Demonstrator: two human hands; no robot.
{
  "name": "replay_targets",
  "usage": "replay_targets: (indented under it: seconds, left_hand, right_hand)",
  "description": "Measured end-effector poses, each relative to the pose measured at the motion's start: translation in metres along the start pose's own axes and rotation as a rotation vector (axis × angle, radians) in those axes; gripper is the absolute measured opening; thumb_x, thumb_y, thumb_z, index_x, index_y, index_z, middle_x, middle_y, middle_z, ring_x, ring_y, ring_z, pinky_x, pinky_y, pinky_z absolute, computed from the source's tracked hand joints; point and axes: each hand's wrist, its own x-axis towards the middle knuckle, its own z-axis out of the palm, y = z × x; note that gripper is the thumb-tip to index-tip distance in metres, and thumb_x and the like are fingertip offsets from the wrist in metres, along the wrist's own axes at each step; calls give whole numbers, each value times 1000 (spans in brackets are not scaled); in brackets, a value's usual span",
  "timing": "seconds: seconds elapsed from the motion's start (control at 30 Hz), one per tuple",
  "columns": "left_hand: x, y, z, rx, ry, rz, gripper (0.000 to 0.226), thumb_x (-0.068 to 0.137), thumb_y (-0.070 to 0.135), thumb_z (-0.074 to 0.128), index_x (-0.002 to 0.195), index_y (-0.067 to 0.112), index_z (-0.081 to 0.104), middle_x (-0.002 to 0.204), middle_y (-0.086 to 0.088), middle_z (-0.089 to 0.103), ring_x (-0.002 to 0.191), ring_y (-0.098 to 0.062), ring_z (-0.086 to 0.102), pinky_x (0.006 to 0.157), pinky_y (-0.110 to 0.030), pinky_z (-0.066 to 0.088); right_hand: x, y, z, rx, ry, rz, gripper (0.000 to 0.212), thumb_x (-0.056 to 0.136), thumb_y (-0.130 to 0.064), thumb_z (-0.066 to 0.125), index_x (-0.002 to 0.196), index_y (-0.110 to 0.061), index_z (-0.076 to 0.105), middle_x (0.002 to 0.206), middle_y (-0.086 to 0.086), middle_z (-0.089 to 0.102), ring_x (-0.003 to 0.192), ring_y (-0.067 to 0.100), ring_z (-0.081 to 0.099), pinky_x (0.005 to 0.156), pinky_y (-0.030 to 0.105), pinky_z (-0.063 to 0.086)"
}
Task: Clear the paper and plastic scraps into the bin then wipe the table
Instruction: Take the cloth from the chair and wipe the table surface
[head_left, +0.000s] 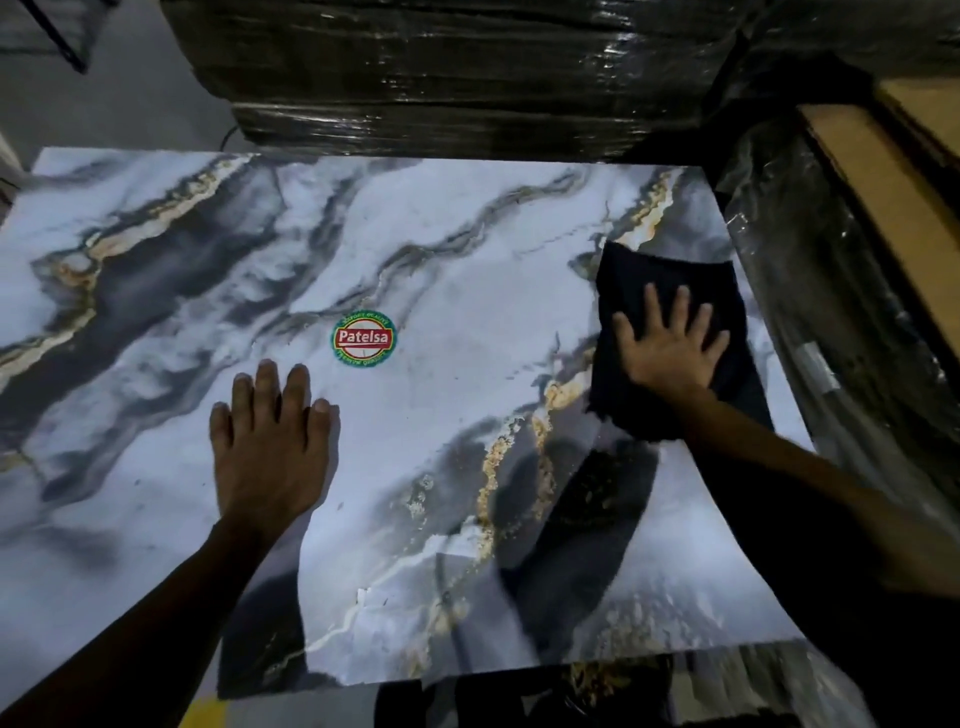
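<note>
Spread flat, the right hand (670, 348) is pressed on a dark cloth (670, 291) near the table's right edge — held so, it seems, for wiping. Fingers together and straight, the left hand (270, 441) is laid palm-down on the marble-patterned table (467, 249), probably as a brace. A round "Patelsa" sticker (363, 338) is seen between them. No scraps or bin are visible. Behind, plastic-wrapped stacks (467, 78) are piled; cardboard (883, 171) is seen at right.

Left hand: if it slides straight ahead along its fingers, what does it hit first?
Likely the round Patelsa sticker, just ahead and slightly right of the left hand, which lies flat on the marble-patterned tabletop. If it passes left of the sticker, bare tabletop runs to the wrapped stack.
</note>
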Motion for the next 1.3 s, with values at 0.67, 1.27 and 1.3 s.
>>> replay_targets:
  seconds: [0.67,1.27,1.3]
  left_hand:
    - [1,4,4,-105,18,-67,69,95,46,27,144,-1,34,151,-26,36,138,-45,33,111,-55,25]
    - [-1,-4,10,-172,20,56,56,102,39,22,149,12,32,156,-21,28,144,-43,23,113,-58,18]
    - [-1,-5,12,-171,27,74,57,101,40,20,150,13,31,157,-20,28,145,-42,22,113,-58,17]
  right_hand:
    - [-84,26,19,4,50,75,68,92,-69,20,153,-40,11,164,2,4,150,33,1,117,61,2]
    - [-206,46,53,21,67,183,67,91,-68,19,153,-42,14,164,0,6,150,31,4,117,59,4]
    - [-206,51,49,46,60,234,66,93,-66,20,153,-41,13,164,1,4,150,31,2,117,60,2]
